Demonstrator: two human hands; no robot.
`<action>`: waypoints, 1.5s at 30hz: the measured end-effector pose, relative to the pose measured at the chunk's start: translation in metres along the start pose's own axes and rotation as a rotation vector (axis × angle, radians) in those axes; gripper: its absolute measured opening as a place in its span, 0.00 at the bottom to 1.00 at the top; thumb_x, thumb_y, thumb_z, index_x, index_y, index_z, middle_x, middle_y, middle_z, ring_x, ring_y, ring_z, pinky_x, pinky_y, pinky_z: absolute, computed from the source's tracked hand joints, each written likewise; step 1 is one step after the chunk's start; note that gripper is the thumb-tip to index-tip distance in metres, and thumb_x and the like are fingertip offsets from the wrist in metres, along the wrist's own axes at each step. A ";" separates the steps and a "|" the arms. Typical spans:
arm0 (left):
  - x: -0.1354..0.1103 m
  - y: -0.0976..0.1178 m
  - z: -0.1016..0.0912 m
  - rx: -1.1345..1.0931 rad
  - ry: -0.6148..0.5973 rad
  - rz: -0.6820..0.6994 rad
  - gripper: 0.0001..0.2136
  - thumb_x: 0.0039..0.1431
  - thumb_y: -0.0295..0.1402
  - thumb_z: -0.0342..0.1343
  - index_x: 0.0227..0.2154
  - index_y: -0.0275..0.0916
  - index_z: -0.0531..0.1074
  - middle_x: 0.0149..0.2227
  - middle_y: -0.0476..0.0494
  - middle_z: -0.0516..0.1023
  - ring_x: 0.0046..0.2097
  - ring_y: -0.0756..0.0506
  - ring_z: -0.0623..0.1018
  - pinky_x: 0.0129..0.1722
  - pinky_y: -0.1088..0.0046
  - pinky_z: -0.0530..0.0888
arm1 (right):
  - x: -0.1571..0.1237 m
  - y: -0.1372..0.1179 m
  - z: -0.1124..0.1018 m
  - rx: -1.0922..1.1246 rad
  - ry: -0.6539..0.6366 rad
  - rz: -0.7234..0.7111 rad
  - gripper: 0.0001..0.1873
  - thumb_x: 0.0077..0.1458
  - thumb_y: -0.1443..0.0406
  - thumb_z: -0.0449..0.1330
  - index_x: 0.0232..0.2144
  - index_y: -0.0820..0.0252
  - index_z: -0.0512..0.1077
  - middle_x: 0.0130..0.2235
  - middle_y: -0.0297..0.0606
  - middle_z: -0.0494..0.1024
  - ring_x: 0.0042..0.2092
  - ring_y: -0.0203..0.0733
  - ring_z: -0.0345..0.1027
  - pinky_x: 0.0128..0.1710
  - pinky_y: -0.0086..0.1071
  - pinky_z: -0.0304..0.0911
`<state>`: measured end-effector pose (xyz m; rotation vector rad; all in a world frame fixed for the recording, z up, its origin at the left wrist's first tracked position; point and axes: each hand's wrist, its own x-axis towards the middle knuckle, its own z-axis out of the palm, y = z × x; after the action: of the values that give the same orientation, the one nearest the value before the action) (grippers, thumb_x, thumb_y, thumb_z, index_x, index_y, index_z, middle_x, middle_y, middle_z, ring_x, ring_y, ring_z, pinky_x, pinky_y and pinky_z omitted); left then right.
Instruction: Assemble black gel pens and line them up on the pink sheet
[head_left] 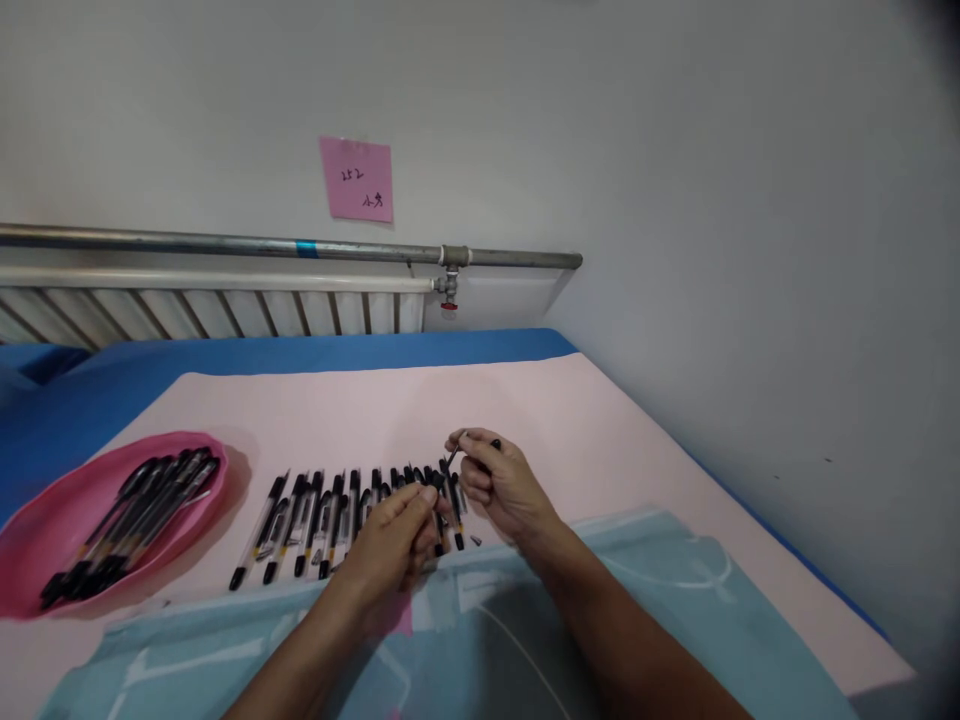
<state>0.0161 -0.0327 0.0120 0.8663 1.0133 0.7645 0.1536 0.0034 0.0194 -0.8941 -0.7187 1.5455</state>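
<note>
My left hand (401, 525) is closed in a pinch around a pen part whose black end (438, 480) shows at the fingertips; the rest is hidden by the fingers. Just to its right, my right hand (504, 482) pinches a thin dark pen refill (452, 457) between thumb and forefinger, slanting down toward that black end. Whether the two pieces touch, I cannot tell. A small black tip (496, 443) pokes out from the right hand's curled fingers. Under and beside the hands, a row of clear-barrelled pens (309, 525) with black ends lies on the pink sheet.
At the left, a pink basin (196, 532) holds a bundle of black pens (146, 510). Small metal-looking tips (475, 541) lie near the pens. A light blue cloth (660, 570) covers the front. Behind are a radiator (247, 312), a pipe (375, 252) and a pink note (357, 180).
</note>
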 end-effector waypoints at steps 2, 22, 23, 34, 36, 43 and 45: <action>-0.001 0.000 0.000 0.009 -0.008 -0.003 0.17 0.51 0.49 0.49 0.30 0.38 0.66 0.14 0.60 0.53 0.13 0.59 0.50 0.11 0.85 0.45 | 0.005 -0.004 -0.006 0.054 0.076 -0.052 0.10 0.40 0.65 0.63 0.27 0.62 0.67 0.27 0.31 0.71 0.15 0.21 0.44 0.11 0.21 0.36; 0.003 -0.002 -0.002 0.086 0.053 0.052 0.16 0.52 0.47 0.49 0.27 0.38 0.65 0.13 0.59 0.56 0.13 0.58 0.51 0.12 0.83 0.46 | -0.001 0.014 0.004 -0.210 -0.018 0.084 0.06 0.41 0.66 0.59 0.21 0.61 0.64 0.11 0.20 0.53 0.13 0.24 0.42 0.12 0.21 0.41; 0.004 -0.004 -0.004 0.113 0.038 0.060 0.16 0.52 0.47 0.49 0.27 0.37 0.65 0.14 0.59 0.56 0.14 0.58 0.52 0.13 0.83 0.47 | 0.001 0.013 0.002 -0.190 0.014 0.051 0.05 0.41 0.66 0.58 0.21 0.61 0.64 0.11 0.21 0.53 0.13 0.24 0.42 0.12 0.21 0.40; 0.007 0.000 -0.009 0.163 0.034 0.078 0.12 0.51 0.43 0.49 0.26 0.38 0.64 0.15 0.58 0.60 0.13 0.58 0.55 0.12 0.82 0.49 | 0.021 -0.030 -0.037 0.066 0.296 -0.152 0.08 0.36 0.69 0.59 0.18 0.62 0.60 0.19 0.30 0.67 0.15 0.22 0.46 0.11 0.19 0.39; 0.008 -0.001 -0.010 0.155 0.038 0.117 0.11 0.51 0.42 0.49 0.27 0.38 0.63 0.17 0.57 0.62 0.13 0.58 0.56 0.11 0.82 0.52 | 0.014 -0.020 -0.024 -0.050 0.175 0.000 0.08 0.37 0.68 0.59 0.19 0.62 0.61 0.19 0.30 0.67 0.15 0.23 0.47 0.10 0.19 0.37; 0.007 -0.006 -0.007 0.243 0.055 0.202 0.18 0.53 0.41 0.48 0.45 0.37 0.62 0.19 0.56 0.64 0.16 0.54 0.64 0.12 0.80 0.62 | -0.003 0.015 0.005 -0.321 -0.063 0.134 0.07 0.45 0.62 0.57 0.26 0.59 0.63 0.12 0.22 0.60 0.12 0.26 0.47 0.10 0.20 0.43; 0.005 -0.006 -0.006 0.289 0.078 0.226 0.20 0.54 0.40 0.47 0.49 0.37 0.59 0.17 0.57 0.63 0.15 0.53 0.63 0.12 0.80 0.63 | -0.002 0.018 0.002 -0.341 -0.074 0.115 0.09 0.46 0.61 0.58 0.27 0.58 0.62 0.13 0.22 0.61 0.12 0.27 0.48 0.10 0.20 0.45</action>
<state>0.0132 -0.0295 0.0034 1.2231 1.1242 0.8598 0.1432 -0.0015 0.0057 -1.1499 -1.0197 1.5901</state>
